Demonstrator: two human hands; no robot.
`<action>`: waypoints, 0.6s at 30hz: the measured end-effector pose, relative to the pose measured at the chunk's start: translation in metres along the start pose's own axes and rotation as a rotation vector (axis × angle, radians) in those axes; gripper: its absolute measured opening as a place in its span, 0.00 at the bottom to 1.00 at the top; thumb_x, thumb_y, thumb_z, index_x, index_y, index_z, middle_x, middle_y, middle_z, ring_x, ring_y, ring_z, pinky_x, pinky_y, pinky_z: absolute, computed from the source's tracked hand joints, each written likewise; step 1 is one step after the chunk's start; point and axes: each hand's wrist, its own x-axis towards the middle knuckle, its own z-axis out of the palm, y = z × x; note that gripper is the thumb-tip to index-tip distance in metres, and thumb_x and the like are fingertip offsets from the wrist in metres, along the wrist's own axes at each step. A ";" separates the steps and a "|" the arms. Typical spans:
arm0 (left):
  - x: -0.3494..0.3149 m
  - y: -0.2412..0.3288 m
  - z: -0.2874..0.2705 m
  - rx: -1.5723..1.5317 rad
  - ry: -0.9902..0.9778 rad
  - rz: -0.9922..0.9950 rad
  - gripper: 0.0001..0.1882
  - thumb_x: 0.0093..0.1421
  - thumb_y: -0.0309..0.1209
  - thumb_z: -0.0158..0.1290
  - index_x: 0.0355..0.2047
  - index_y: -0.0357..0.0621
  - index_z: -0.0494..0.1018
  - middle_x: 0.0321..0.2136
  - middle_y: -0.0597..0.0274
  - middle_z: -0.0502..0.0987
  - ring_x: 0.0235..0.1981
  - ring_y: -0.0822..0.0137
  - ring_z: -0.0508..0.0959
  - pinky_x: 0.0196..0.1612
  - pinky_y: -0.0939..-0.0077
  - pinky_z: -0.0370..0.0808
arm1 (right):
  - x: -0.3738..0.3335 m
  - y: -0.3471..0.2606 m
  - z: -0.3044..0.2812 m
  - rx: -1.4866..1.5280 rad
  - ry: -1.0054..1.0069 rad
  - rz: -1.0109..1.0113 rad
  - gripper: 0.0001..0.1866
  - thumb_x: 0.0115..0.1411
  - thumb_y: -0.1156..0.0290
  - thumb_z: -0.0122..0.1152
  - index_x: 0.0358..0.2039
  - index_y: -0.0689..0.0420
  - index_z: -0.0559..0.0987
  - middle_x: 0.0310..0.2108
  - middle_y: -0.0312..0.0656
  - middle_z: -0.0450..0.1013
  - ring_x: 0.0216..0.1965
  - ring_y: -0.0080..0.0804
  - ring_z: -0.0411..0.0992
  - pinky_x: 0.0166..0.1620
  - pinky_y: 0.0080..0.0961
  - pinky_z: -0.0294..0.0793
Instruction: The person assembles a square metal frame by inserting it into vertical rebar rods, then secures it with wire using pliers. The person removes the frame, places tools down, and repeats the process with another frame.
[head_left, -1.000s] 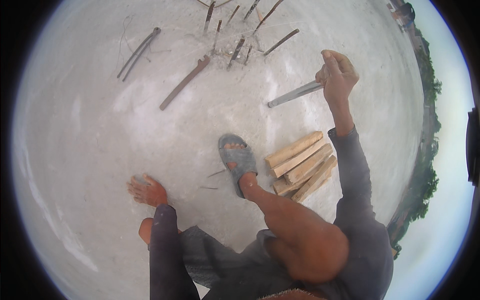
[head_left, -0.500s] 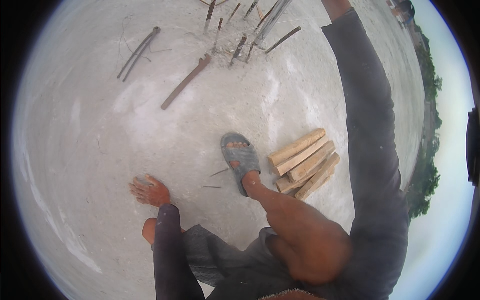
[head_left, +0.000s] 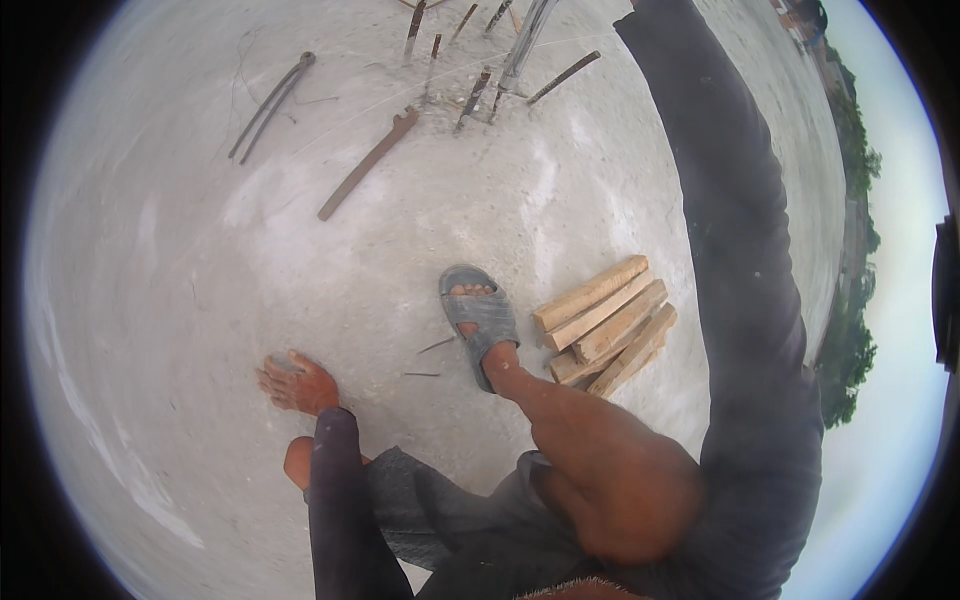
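Observation:
My left hand [head_left: 298, 384] lies on the pale concrete floor [head_left: 250, 300], fingers spread, with nothing in its grasp. Two thin dark rods resembling nails [head_left: 422, 374] rest between it and my sandalled foot [head_left: 480, 320]. My right arm [head_left: 735, 200] stretches far forward along the right side, and its hand is beyond the top edge. Closest to that sleeve's end stand several rusty steel bars [head_left: 474, 92] rising from the floor, around a greyish upright piece [head_left: 524, 45]. A thin pale string [head_left: 400, 108] runs across the floor past the bars.
Short wooden blocks [head_left: 610, 320] are piled right of my foot. A rusty flat bar with a notched end [head_left: 365, 165] and long-handled pincers [head_left: 272, 105] lie ahead on the left, with loose wire [head_left: 240, 65] beside the pincers. Trees [head_left: 850, 350] line the far right.
My right arm has reached farther forward and left, taking its wrist out of the picture. The string has shifted. My left hand stays in place.

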 end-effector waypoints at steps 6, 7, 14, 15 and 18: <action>0.000 -0.001 0.002 0.026 -0.003 -0.002 0.29 0.71 0.50 0.44 0.66 0.52 0.59 0.69 0.48 0.57 0.70 0.44 0.57 0.66 0.42 0.60 | 0.009 -0.003 -0.007 -0.054 -0.134 -0.024 0.16 0.49 0.57 0.78 0.32 0.54 0.86 0.28 0.39 0.80 0.31 0.31 0.77 0.35 0.29 0.75; -0.001 -0.001 0.002 0.013 -0.015 -0.007 0.29 0.71 0.50 0.44 0.66 0.52 0.59 0.69 0.48 0.57 0.70 0.44 0.57 0.66 0.42 0.60 | 0.011 -0.003 -0.008 -0.063 -0.168 -0.023 0.15 0.50 0.57 0.77 0.31 0.54 0.86 0.27 0.38 0.79 0.29 0.31 0.76 0.34 0.29 0.74; -0.001 -0.001 0.000 -0.019 -0.014 -0.006 0.29 0.71 0.50 0.43 0.66 0.52 0.59 0.69 0.46 0.56 0.71 0.43 0.56 0.66 0.41 0.59 | 0.002 -0.014 0.021 -0.066 -0.096 -0.013 0.15 0.51 0.58 0.76 0.24 0.57 0.85 0.23 0.38 0.77 0.25 0.30 0.73 0.31 0.30 0.72; -0.001 -0.001 0.001 -0.006 -0.028 -0.014 0.29 0.71 0.50 0.43 0.67 0.52 0.59 0.70 0.46 0.56 0.71 0.43 0.56 0.66 0.41 0.59 | -0.002 -0.017 0.032 -0.054 -0.091 -0.038 0.14 0.52 0.59 0.76 0.24 0.57 0.85 0.23 0.39 0.77 0.26 0.31 0.74 0.32 0.31 0.72; 0.000 -0.002 0.004 0.008 -0.032 -0.020 0.29 0.71 0.50 0.43 0.67 0.52 0.58 0.70 0.46 0.56 0.71 0.43 0.56 0.66 0.41 0.59 | -0.012 -0.029 0.068 0.019 -0.062 -0.076 0.14 0.53 0.60 0.74 0.25 0.58 0.84 0.24 0.41 0.78 0.28 0.34 0.75 0.34 0.33 0.73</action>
